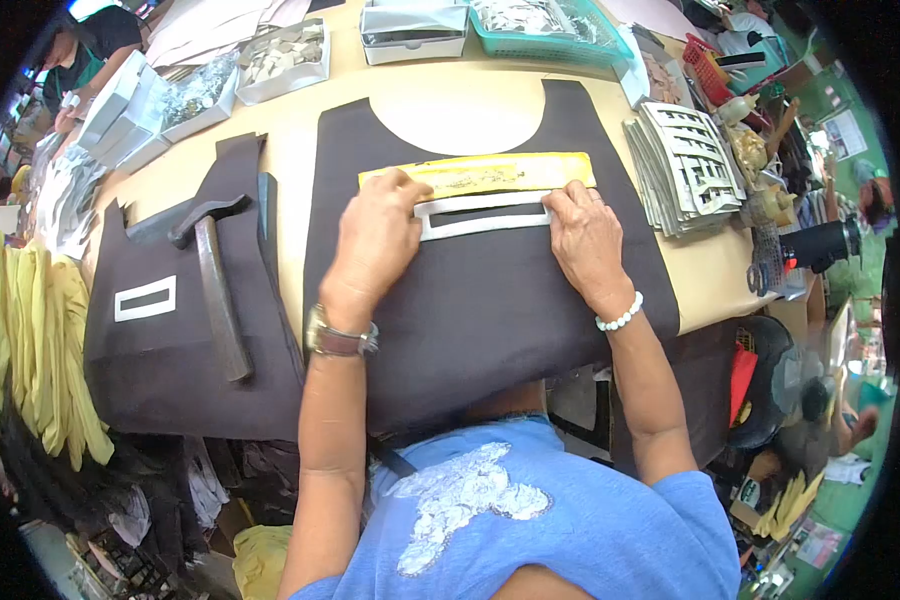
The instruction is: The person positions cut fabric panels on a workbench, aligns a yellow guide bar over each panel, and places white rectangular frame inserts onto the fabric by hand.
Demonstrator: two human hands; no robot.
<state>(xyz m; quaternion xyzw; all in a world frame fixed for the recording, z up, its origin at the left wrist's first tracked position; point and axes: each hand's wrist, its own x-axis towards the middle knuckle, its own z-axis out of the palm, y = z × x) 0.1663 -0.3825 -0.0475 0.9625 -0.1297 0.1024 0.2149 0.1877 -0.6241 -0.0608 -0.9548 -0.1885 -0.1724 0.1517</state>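
A dark cut fabric piece (470, 300) with a curved neckline lies flat on the table before me. Across its upper part runs a yellow strip (480, 174), and just below it sits a white rectangular frame (482, 228) with a long slot. My left hand (380, 225) is closed at the left ends of strip and frame, its fingertips pinching there. At the right ends, my right hand (585, 228) is closed too, thumb and fingers pressed together on the frame's corner. What lies under the fingertips is partly hidden.
Left, a hammer (215, 275) and a small white frame (145, 298) rest on dark fabric. A stack of slotted white pieces (685, 165) sits right. Boxes (282, 60) and a teal basket (550, 35) line the back. A person (105, 45) is at the upper left.
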